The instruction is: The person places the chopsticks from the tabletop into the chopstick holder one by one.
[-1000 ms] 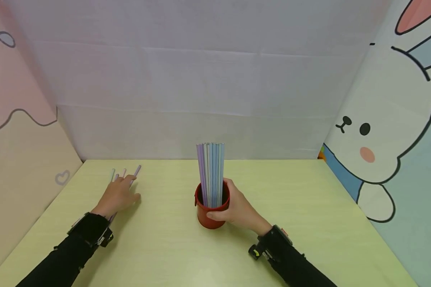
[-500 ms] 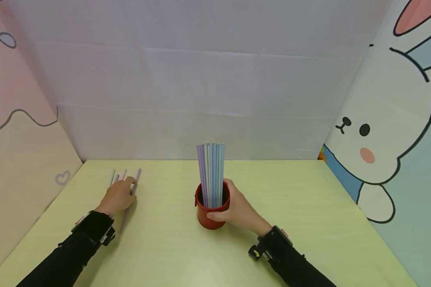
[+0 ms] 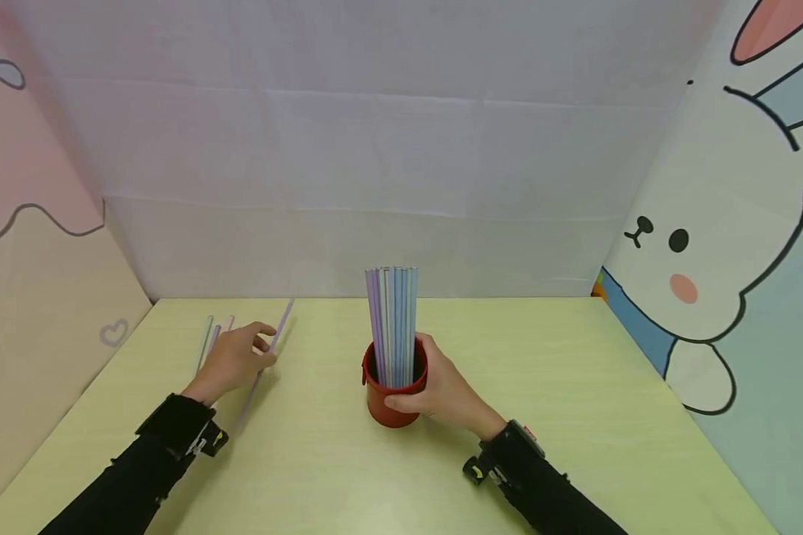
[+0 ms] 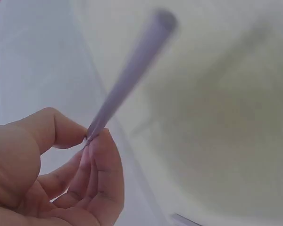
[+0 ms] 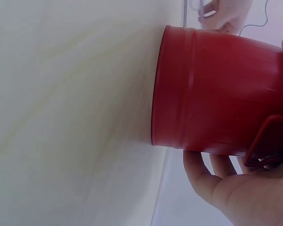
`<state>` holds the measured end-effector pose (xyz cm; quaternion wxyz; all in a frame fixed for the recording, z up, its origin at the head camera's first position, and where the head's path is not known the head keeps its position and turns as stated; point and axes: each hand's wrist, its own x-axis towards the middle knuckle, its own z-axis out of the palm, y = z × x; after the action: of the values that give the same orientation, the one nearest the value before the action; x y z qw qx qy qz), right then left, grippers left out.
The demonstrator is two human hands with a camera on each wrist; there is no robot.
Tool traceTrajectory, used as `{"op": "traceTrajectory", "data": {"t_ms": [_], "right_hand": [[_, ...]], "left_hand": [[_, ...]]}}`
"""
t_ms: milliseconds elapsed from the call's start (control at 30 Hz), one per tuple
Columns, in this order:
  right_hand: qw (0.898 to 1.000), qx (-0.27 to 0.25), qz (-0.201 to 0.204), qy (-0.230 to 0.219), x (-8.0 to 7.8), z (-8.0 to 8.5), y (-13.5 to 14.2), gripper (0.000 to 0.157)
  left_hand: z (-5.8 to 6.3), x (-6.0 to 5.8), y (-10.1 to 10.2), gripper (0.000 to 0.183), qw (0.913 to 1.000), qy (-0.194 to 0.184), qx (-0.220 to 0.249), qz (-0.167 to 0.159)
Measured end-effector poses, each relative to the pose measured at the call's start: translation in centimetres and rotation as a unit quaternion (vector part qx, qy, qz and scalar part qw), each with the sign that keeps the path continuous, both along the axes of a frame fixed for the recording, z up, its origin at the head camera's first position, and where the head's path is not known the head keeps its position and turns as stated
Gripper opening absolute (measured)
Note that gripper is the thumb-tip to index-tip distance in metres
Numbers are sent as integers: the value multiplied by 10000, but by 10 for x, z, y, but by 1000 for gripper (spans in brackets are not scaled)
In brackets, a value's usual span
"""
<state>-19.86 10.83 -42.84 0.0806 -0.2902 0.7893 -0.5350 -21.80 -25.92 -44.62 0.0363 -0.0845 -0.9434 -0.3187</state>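
Between thumb and fingertips my left hand [image 3: 234,362] pinches a purple straw [image 4: 127,80], slanted and raised off the table at the left. In the head view the straw's upper end points to the back wall. Beside that hand lie several other straws [image 3: 204,340], green, purple and pink, partly hidden behind it. My right hand [image 3: 450,390] grips a red metal bucket [image 5: 221,89] around its side, thumb at the front. Upright inside the bucket stands a bundle of purple, white and blue straws [image 3: 395,327]. The right wrist view shows the bucket's small side handle [image 5: 269,141].
Both hands are over a pale yellow table [image 3: 321,475]. A white sheet [image 3: 375,148] closes off the back edge. Printed cloth walls stand on either side, with a cartoon rabbit [image 3: 709,245] on the right one.
My left hand has taken hold of one purple straw, lifted it and moved it right, away from the other straws. The right hand and the bucket have stayed in place.
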Motion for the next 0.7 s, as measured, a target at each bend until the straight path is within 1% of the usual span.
{"op": "traceTrajectory", "data": {"t_ms": [100,200,367,433,500,600,700], "right_hand": [[10000,-62,26,-50,6,11,-1,88],[9999,-62,43,-87,11,20,-2,87],[10000,11,23,-56,13,23,-3,86],[10000,15,32,-38,12,23,-3,86],[10000,9,43,-15,11,22,-3,86],[10000,24,63,25,11,20,-3,87],[9999,25,83,60,10,20,-2,87]], "left_hand": [[16,0,11,42,9989,199,433,-24],[34,3,25,43,9959,407,801,35],[66,14,55,44,9874,981,1239,81],[78,18,68,46,9812,1235,1485,29],[88,21,81,48,9727,1472,1791,-71],[102,24,101,49,9567,1830,2246,-273],[116,29,122,48,9418,2154,2542,-451]]}}
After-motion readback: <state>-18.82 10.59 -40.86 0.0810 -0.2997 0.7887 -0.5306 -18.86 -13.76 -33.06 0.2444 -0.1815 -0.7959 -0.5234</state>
